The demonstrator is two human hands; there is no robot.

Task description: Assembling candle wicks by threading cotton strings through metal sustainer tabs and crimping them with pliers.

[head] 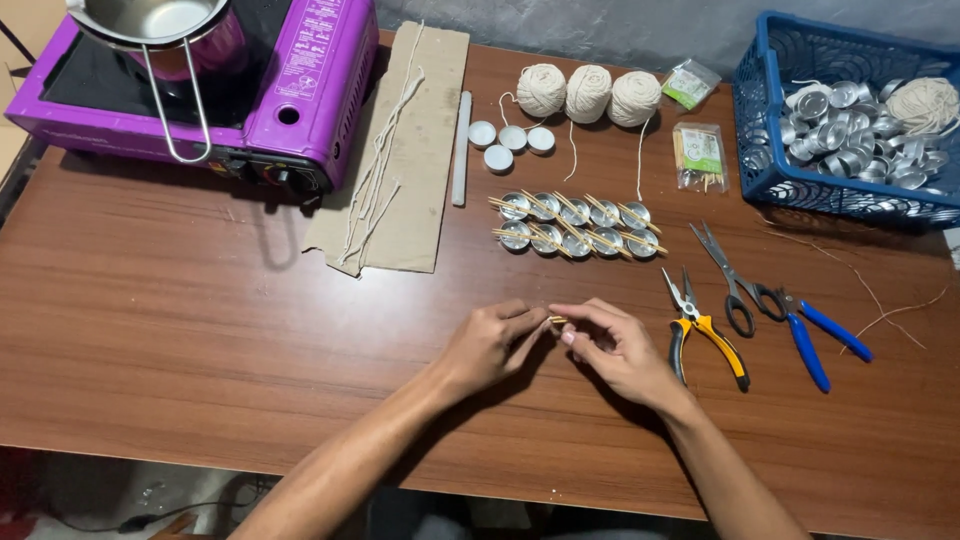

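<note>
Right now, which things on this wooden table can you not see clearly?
Head view only:
- Small yellowish piece pinched between left hand and right hand: too small and covered by fingers.
- Steel pot on purple portable stove: cut off by the top edge.
- Blue plastic basket: right side leaves the frame.

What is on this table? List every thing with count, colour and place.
Stove: one, purple, far left, steel pot on it.
Cardboard strip: one, brown, beside stove, pale cords on it.
Twine balls: three, cream, far middle.
Filled cups: four, white, below twine.
Stick-topped cups: ten, silver, two rows, centre.
Basket: one, blue, far right, holding empty cups.
Packets: two, clear, left of basket.
Pliers: yellow-handled, right.
Scissors: black-handled, right.
Blue-handled tool: right.
Left hand, right hand: pinching a small stick between them.
</note>
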